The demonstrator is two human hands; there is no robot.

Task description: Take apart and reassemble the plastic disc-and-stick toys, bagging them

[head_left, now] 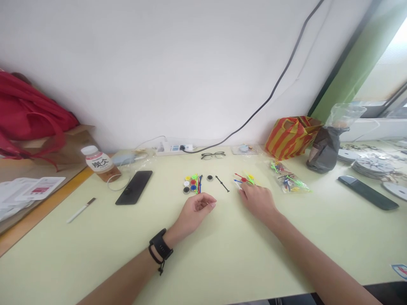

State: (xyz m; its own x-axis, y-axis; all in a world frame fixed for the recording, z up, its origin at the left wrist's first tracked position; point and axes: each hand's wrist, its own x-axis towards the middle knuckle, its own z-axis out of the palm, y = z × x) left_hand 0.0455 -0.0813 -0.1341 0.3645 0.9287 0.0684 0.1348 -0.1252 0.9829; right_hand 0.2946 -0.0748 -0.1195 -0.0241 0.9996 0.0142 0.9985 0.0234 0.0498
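Note:
My left hand rests on the table, its fingers loosely curled with a gap to the thumb and nothing visible in them. Just beyond it lie several coloured round discs and a row of thin plastic arrows. To their right are a black disc and a single black arrow. My right hand reaches down at a small group with a red disc, a blue-tipped arrow and green pieces. Its fingers are bent together; the fingertips are partly hidden.
A clear bag of coloured pieces lies right of my right hand. Eyeglasses and a power strip are by the wall. A phone, a bottle and a pen-like stick lie left; a dark case lies right.

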